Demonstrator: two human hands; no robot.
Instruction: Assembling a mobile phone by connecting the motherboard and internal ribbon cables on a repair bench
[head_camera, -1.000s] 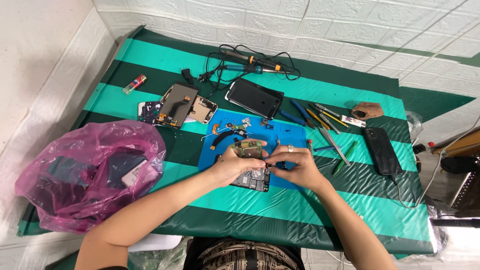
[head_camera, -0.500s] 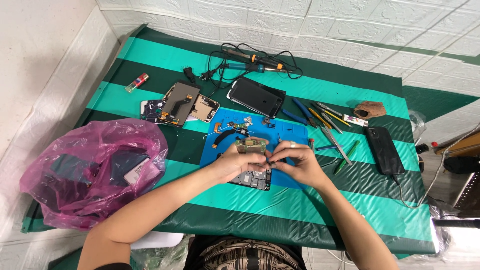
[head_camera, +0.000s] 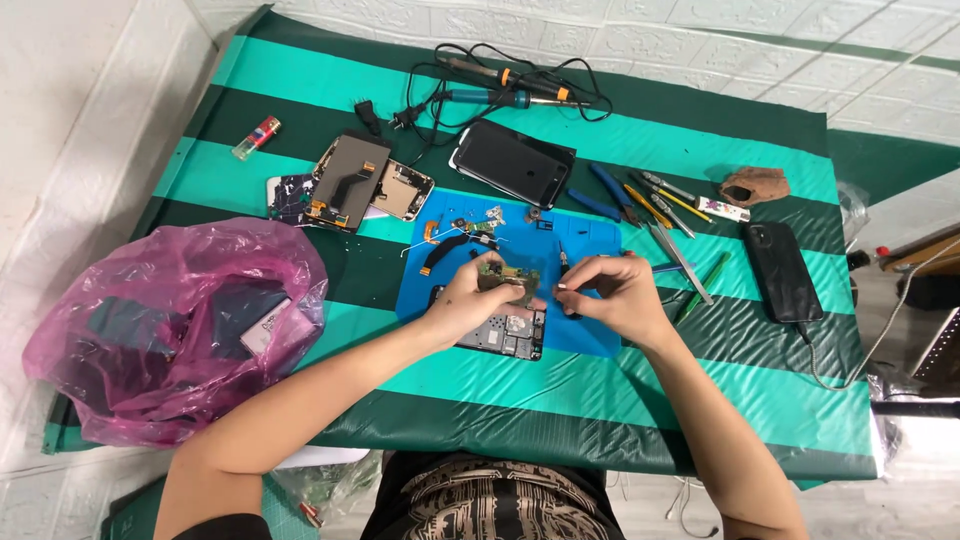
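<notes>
Head view, circuit board (head_camera: 507, 279) pinched in left hand (head_camera: 470, 300) fingertips, right hand (head_camera: 610, 295) beside

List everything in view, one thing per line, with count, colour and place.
circuit board: 1, brownish, held over the blue mat
opened phone: 1, dark, on the blue mat under the hands
blue mat: 1, blue, middle of the striped cloth
striped cloth: 1, green, on the floor
plastic bag: 1, pink, left
black phone: 1, black, right
soldering irons: 2, top
lighter: 1, red, upper left
left hand: holds the circuit board
right hand: fingertips pinched beside the board
</notes>
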